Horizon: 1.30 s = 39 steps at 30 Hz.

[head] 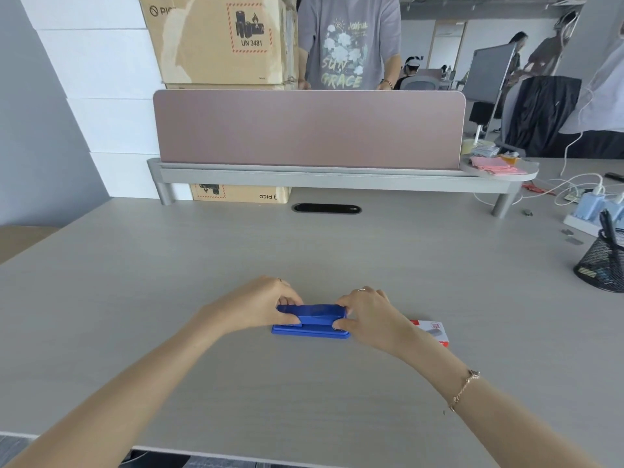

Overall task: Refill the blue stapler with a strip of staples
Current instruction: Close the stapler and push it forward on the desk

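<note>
Both hands are on the blue stapler [312, 320], which sits flat on the pale worktop [304, 393], lying crosswise in front of the person. The left hand [260, 307] has its fingers [289, 300] curled over the top of the stapler's left end, thumb tucked against the near side, so they are clamped on that end. The right hand [366, 312] grips the other end, fingers over the far side and thumb pressed on the near edge by the base, clamped on it as well. Between the two sets of fingers the stapler's top arm shows, lying down close over its base; whether it has lifted at all, I cannot tell. Just to the right of the right hand's fingers, partly hidden behind the wrist, lies a small red and white box [434, 331], resting on the worktop close to the stapler but not touching it. A thin bracelet [464, 390] hangs on the right wrist. Well off to the right of the fingers stands a black mesh pen holder [602, 268].
</note>
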{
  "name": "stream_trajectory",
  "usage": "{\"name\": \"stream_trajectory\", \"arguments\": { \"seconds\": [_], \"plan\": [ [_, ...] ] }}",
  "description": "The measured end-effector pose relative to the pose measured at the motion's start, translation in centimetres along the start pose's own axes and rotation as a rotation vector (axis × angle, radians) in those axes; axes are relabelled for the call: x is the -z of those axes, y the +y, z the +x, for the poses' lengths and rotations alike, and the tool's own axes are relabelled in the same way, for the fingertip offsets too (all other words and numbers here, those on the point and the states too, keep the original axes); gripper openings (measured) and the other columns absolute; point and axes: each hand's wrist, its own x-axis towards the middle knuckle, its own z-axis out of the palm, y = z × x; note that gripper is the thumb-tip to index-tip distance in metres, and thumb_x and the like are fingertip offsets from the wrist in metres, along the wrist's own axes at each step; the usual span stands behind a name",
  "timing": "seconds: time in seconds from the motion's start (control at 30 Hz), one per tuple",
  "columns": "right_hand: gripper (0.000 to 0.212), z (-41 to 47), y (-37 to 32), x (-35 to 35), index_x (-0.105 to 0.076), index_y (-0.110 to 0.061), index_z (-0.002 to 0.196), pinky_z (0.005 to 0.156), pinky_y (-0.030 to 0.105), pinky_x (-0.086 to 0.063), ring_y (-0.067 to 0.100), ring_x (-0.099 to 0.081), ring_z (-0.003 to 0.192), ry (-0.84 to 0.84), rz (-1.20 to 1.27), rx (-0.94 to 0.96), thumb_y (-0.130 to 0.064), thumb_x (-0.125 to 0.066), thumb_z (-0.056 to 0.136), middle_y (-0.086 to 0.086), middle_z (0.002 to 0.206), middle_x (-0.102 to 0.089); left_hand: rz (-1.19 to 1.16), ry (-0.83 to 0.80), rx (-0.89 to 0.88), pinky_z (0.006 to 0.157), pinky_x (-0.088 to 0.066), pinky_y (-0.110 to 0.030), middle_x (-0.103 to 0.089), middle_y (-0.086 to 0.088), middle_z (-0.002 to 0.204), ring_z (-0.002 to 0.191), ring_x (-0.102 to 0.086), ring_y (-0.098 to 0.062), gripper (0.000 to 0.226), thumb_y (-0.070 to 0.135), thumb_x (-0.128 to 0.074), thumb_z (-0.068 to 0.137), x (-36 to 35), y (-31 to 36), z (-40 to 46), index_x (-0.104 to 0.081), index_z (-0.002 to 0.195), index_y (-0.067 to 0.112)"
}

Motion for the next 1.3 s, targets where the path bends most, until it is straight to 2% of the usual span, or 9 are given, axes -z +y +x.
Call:
{"name": "stream_trajectory", "arguments": {
  "seconds": [0.13,0.27,0.43,0.53,0.6,0.73,0.83,1.0,1.3],
  "plan": [
    [0.019,0.2,-0.7,0.9,-0.057,-0.009,0.080,0.072,0.028,-0.027,0.023,-0.043,0.077,-0.041,-0.058,0.006,-0.027,-0.055,0.083,0.003,0.075,-0.053,-0.053,-0.006,0.013,0.072,-0.050,-0.020,-0.064,0.010,0.096,0.085,-0.060,-0.009,0.022,0.033,-0.071,0.081,0.2,-0.1,-0.3,-0.071,0.103,0.031],
    [0.022,0.0,-0.9,2.6,-0.057,-0.005,0.088,0.061,0.031,-0.038,0.025,-0.053,0.064,-0.122,0.129,-0.056,-0.024,-0.062,0.078,0.011,0.094,-0.064,-0.146,0.022,0.013,0.078,-0.053,-0.021,-0.069,0.010,0.098,0.088,-0.064,-0.008,0.026,0.030,-0.073,0.078,0.0,-0.3,-0.7,-0.070,0.104,0.030],
    [0.041,-1.4,-0.3,1.8,-0.057,-0.009,0.102,0.082,0.035,-0.047,0.023,-0.056,0.094,-0.162,0.202,-0.062,-0.029,-0.074,0.071,0.008,0.106,-0.061,-0.113,0.041,0.048,0.084,-0.051,-0.022,-0.068,0.008,0.101,0.092,-0.061,-0.008,0.027,0.030,-0.074,0.078,-0.6,-1.3,-1.5,-0.068,0.104,0.028],
    [0.039,-1.7,0.2,1.2,-0.061,-0.016,0.100,0.089,0.032,-0.041,0.018,-0.053,0.094,-0.143,0.241,-0.070,-0.034,-0.077,0.069,0.003,0.100,-0.058,-0.166,0.076,0.063,0.079,-0.050,-0.019,-0.071,0.001,0.098,0.088,-0.065,-0.013,0.023,0.022,-0.075,0.078,-1.2,-1.5,-1.6,-0.071,0.100,0.023],
    [0.029,-1.6,0.4,0.8,-0.061,-0.024,0.087,0.091,0.032,-0.037,0.014,-0.050,0.089,-0.132,0.242,-0.086,-0.038,-0.078,0.067,-0.005,0.093,-0.052,-0.180,0.103,0.064,0.079,-0.051,-0.019,-0.071,0.001,0.096,0.086,-0.066,-0.012,0.022,0.020,-0.076,0.077,-1.5,-1.6,-1.6,-0.071,0.098,0.023],
    [0.023,-1.6,0.4,0.3,-0.056,-0.032,0.076,0.093,0.032,-0.029,0.014,-0.053,0.090,-0.098,0.254,-0.113,-0.038,-0.077,0.067,-0.007,0.090,-0.050,-0.222,0.109,0.072,0.084,-0.054,-0.027,-0.072,0.002,0.096,0.086,-0.067,-0.011,0.023,0.019,-0.077,0.075,-1.6,-1.9,-1.5,-0.072,0.096,0.027],
    [0.022,-1.7,0.4,0.2,-0.057,-0.026,0.076,0.090,0.032,-0.028,0.016,-0.052,0.087,-0.082,0.276,-0.115,-0.034,-0.076,0.069,-0.003,0.092,-0.052,-0.248,0.111,0.046,0.082,-0.055,-0.025,-0.073,0.002,0.094,0.084,-0.068,-0.011,0.023,0.016,-0.077,0.076,-1.7,-1.8,-1.6,-0.070,0.089,0.033],
    [0.025,-1.1,0.6,-0.1,-0.062,-0.015,0.083,0.090,0.032,-0.032,0.019,-0.054,0.092,-0.092,0.228,-0.089,-0.034,-0.072,0.071,-0.001,0.087,-0.052,-0.239,0.115,0.045,0.081,-0.053,-0.025,-0.071,-0.002,0.095,0.086,-0.067,-0.015,0.017,0.014,-0.073,0.080,-2.1,-2.0,-1.4,-0.071,0.097,0.019],
    [0.024,0.6,2.1,-0.2,-0.050,-0.022,0.081,0.083,0.028,-0.027,0.015,-0.047,0.085,-0.085,0.126,-0.009,-0.038,-0.068,0.076,-0.006,0.085,-0.045,-0.135,0.143,0.031,0.080,-0.045,-0.020,-0.062,0.000,0.099,0.090,-0.059,-0.011,0.013,0.021,-0.067,0.086,-2.2,-2.2,-0.1,-0.066,0.099,0.023]
  ]
}}
